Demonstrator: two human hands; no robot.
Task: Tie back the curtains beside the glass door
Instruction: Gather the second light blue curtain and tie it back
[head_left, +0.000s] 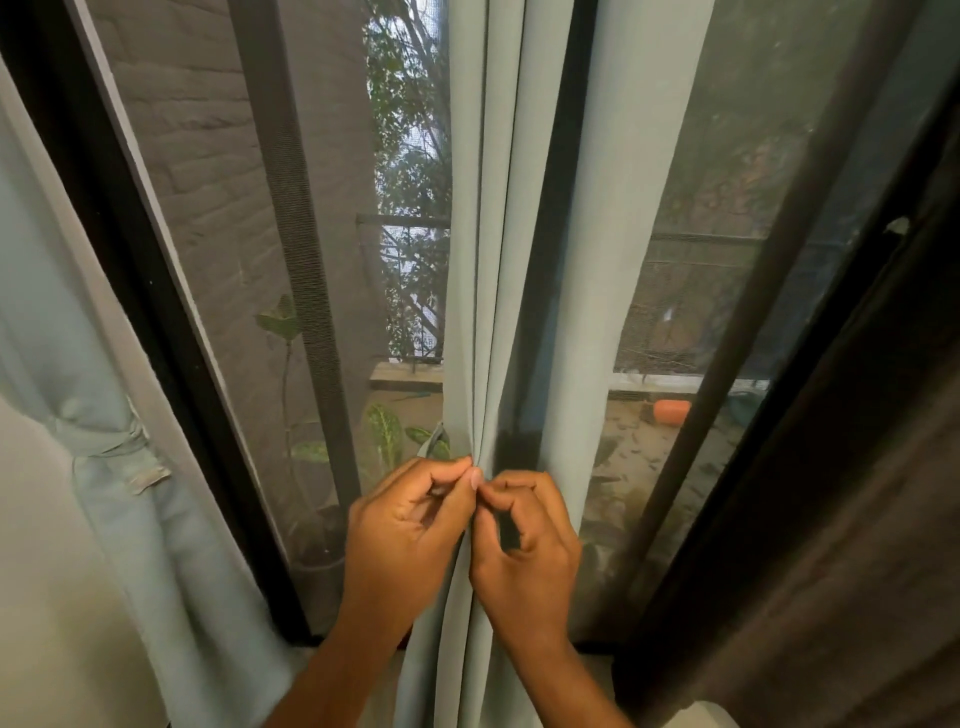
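A pale blue-grey curtain (498, 234) hangs gathered in narrow folds down the middle of the glass door (691, 322). My left hand (405, 535) and my right hand (524, 540) meet in front of it at waist height, fingertips pinched on the folds. A dark strip shows at my right hand; I cannot tell what it is. At the far left a second curtain (130, 519) of the same colour hangs bunched, with a fabric tie-back (104, 441) wrapped around it.
A black door frame (156, 322) slants along the left, and a dark brown curtain or wall (857, 519) fills the right. Behind the mesh screen lie a brick wall (208, 182), potted plants (384, 431), a balcony railing and an orange object (671, 411).
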